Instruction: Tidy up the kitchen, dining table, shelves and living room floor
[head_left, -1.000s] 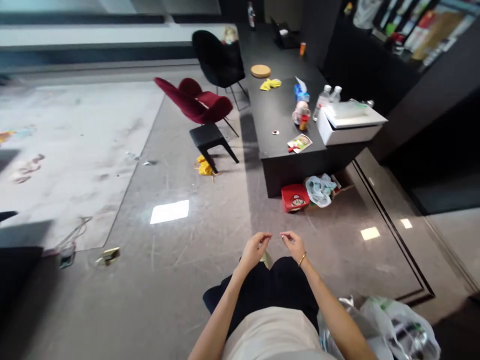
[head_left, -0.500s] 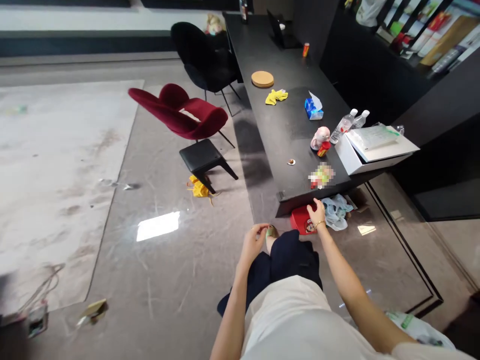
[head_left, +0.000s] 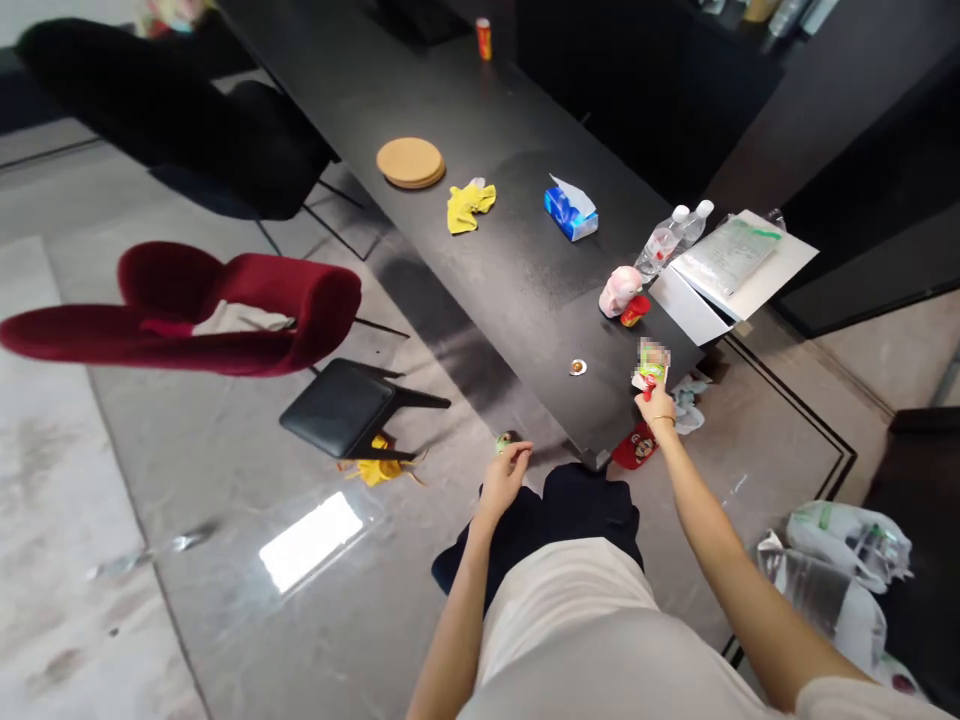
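The right hand point(head_left: 657, 402) reaches to the near end of the black table point(head_left: 517, 300), fingers bent over a small red piece point(head_left: 649, 386) at the edge of a flat printed packet point(head_left: 652, 358); whether it grips or merely touches is unclear. The packet lies at the table's end, presumably for easy reach. The left hand point(head_left: 506, 478) hangs loosely curled before the body, nothing visible in it, perhaps because one hand suffices. Beyond the packet, a small red can point(head_left: 634, 311) stands against a pink figurine point(head_left: 619, 291). A plastic-wrapped packet point(head_left: 731, 255) rests on the white box point(head_left: 690, 310), its lid likely serving as a shelf. Farther off, the tissue box point(head_left: 571, 212) has a sheet pulled up, seemingly for quick taking.
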